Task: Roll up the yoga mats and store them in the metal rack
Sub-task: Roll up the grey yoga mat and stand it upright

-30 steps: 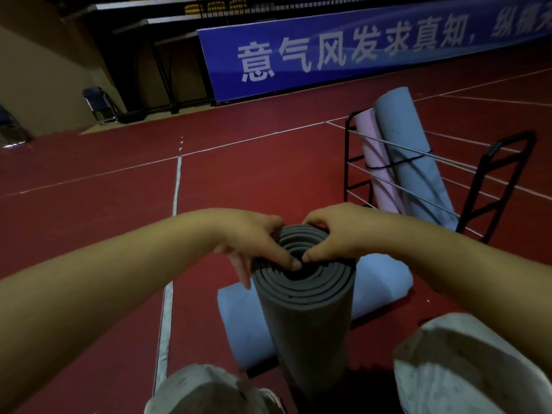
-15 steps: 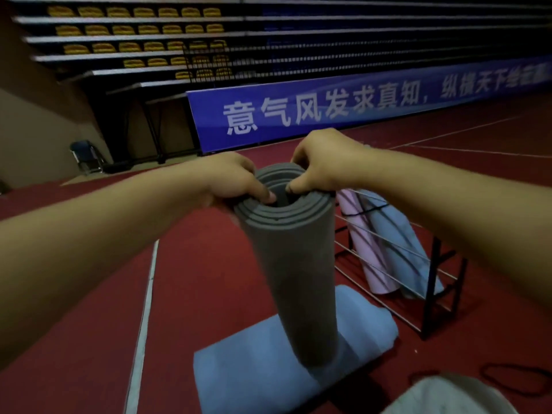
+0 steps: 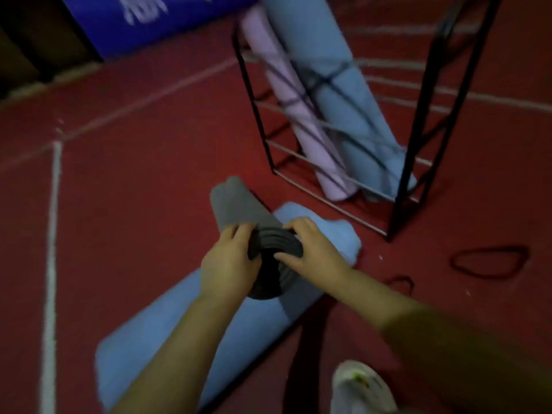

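A rolled grey yoga mat (image 3: 236, 206) is held by its near end, its far end pointing away over the red floor. My left hand (image 3: 230, 259) grips the left side of that end. My right hand (image 3: 313, 249) grips the right side, fingers curled over the spiral layers. Under the grey roll lies a light blue mat (image 3: 167, 339) on the floor. The black metal rack (image 3: 415, 138) stands beyond, to the right, and holds a rolled pink mat (image 3: 286, 94) and a rolled blue mat (image 3: 349, 94), both leaning.
Dark elastic loops (image 3: 490, 261) lie on the red floor right of my hands. A white shoe (image 3: 361, 386) shows at the bottom right. White court lines (image 3: 52, 234) run along the left. A blue banner (image 3: 155, 22) stands at the far top left.
The grey roll stood upright on the blue mat before; now it is tipped away from me with the far end forward. The view has dropped toward the floor and rack.
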Available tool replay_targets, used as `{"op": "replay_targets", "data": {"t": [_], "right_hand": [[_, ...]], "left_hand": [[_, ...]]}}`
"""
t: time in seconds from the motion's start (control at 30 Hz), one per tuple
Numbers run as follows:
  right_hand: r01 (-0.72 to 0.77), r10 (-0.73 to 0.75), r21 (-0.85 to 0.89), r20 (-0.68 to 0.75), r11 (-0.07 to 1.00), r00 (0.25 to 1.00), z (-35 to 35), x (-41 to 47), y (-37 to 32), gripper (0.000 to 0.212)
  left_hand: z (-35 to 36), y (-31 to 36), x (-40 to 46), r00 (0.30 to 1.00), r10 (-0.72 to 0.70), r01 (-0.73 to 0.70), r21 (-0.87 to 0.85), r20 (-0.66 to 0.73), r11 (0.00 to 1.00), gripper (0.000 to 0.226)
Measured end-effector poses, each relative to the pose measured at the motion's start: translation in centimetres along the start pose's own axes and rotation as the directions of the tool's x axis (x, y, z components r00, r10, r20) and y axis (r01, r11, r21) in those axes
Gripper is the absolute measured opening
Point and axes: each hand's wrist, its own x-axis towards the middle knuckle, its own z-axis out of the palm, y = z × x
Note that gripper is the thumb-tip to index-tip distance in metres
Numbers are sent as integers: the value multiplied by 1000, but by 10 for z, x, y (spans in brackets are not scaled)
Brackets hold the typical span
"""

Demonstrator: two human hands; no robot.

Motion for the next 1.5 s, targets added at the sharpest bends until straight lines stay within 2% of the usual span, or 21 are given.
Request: {"op": "replay_targets", "data": {"t": [0.07,0.1,0.17,0.23,0.27,0.3,0.4,0.47,0.5,0.53,0.6,0.63,0.67,0.73,0.87,0.97,1.07,1.13,1.2,1.3,1.5], "right_hand": [[-180,168,57,170,982,971,4,-38,69,58],[-267,251,19,282,964,926,2,-60,101,68],[-364,426,-225,379,904,822,0,-101,170,88],[-497,641,-438,293,749,709,-1,-126,222,88],[-624,761,-468,192,626,620,1,-130,235,77],[-691,816,-482,93,538,570,4,-131,242,64],[-771,844,-451,-65,451,532,26,-129,242,41],[-795,878,-448,-40,410,476,41,-127,235,39],[-857,910,-343,-12,385,414,49,-129,231,39],[-892,919,-254,-21,375,393,55,-128,225,36],[-941,940,22,45,338,339,55,-118,205,17],[-933,938,152,72,326,339,50,-107,192,10],[-907,927,273,108,321,360,40,-91,172,15],[-828,871,444,181,342,457,14,-55,117,29],[-712,679,481,282,511,678,-27,5,0,31],[-603,573,486,229,633,787,-37,31,-88,19],[-396,425,622,110,675,898,-49,53,-172,24],[-257,288,567,38,782,957,-64,60,-223,29],[-160,179,520,15,839,984,-79,63,-263,31],[-35,16,424,49,905,999,-96,63,-311,27],[74,-171,514,143,855,975,-126,53,-386,22]], "left_hand": [[55,2,-16,989,99,-102,29,107,994,56],[73,1,-25,984,117,-123,39,133,992,63],[91,-1,-32,991,88,-91,31,98,995,64],[96,-1,-30,1000,12,-12,14,16,1000,61],[96,-1,-28,1000,-18,18,12,-7,1000,60],[97,-2,-27,999,-26,27,13,-21,1000,60],[101,-2,-32,1000,-19,19,1,7,1000,61],[101,-7,-34,1000,-20,20,-16,9,1000,61],[101,-10,-36,1000,-24,24,-25,10,999,61],[101,-14,-38,999,-29,30,-35,14,999,60],[100,-22,-43,999,-37,39,-70,25,997,60],[98,-26,-45,998,-45,48,-97,34,994,60],[95,-27,-47,997,-57,62,-120,45,991,59],[80,-28,-46,995,-93,99,-161,43,982,54],[8,-20,-21,971,-237,212,-306,-45,928,40],[-68,-26,10,938,-331,268,-395,-100,879,31],[-155,-34,28,876,-451,322,-487,-172,812,27],[-207,-38,26,847,-502,343,-541,-175,768,26],[-251,-42,19,850,-499,308,-609,-170,731,26],[-315,-46,1,852,-479,267,-613,-211,744,27],[-413,-34,-32,886,-384,170,-587,-261,792,30]]}}
